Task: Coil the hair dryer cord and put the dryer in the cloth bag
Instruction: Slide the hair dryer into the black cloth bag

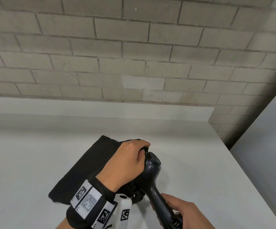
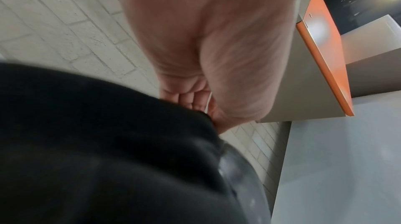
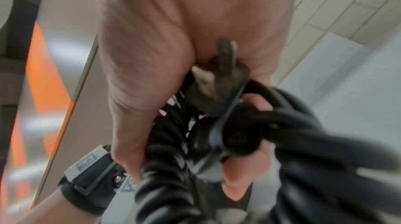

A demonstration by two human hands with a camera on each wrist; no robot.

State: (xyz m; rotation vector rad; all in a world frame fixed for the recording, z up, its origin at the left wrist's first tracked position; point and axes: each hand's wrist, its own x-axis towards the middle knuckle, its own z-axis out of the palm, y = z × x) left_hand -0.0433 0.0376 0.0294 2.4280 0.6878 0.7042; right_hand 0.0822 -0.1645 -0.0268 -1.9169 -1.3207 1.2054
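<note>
A black cloth bag lies on the white table, its mouth toward the right. My left hand pinches the bag's upper edge at the mouth and lifts it. The dark glossy hair dryer has its head at the mouth, partly under the cloth. My right hand grips the dryer's handle together with the coiled black cord and the plug. A loop of cord shows below the left wrist.
A brick wall stands behind the table. The table's right edge runs diagonally beside a grey panel. An orange-edged board shows in the wrist views.
</note>
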